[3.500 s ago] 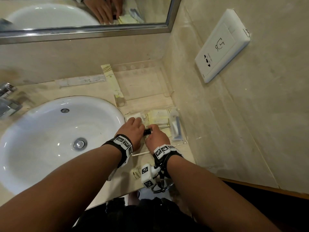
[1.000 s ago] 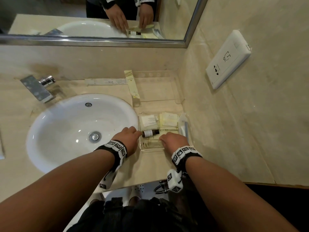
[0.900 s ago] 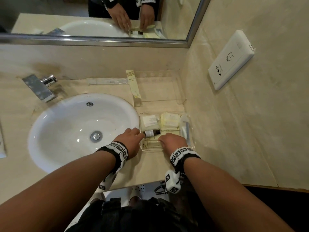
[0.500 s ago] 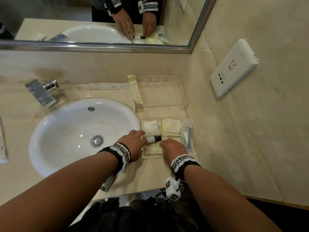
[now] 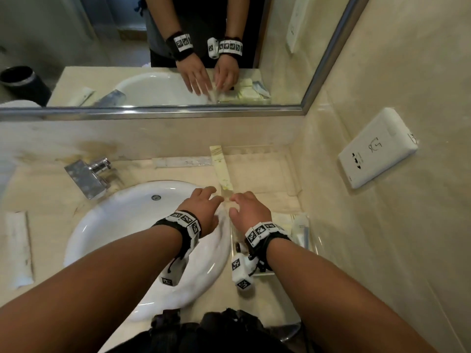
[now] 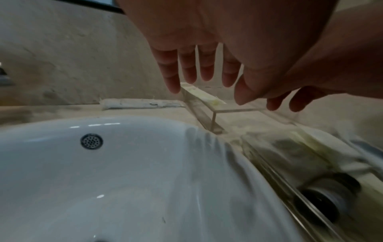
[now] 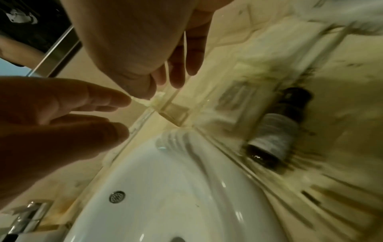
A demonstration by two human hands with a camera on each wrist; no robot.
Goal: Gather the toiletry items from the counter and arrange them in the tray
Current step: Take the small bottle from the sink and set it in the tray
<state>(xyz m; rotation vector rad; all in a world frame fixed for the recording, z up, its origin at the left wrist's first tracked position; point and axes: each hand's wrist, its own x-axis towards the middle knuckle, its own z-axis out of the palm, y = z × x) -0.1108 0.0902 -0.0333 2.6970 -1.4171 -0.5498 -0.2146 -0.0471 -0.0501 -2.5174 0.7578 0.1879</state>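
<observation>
A long pale yellow packet lies along the left rim of the far clear tray. My left hand and right hand hover at its near end with fingers straight and spread, holding nothing. In the left wrist view the packet sits just below my fingertips. In the right wrist view my thumb is close above the packet's end. The near clear tray holds a small dark bottle, flat sachets and a toothbrush packet, partly hidden under my right wrist.
A long white packet lies on the counter against the back wall. Another white packet lies at the counter's left edge. The white sink and chrome faucet are at left. A wall with a socket panel stands right.
Both hands have left the dark bottle lying in the near tray and moved forward to the near end of the yellow packet, fingers now spread. The head view has tilted up.
</observation>
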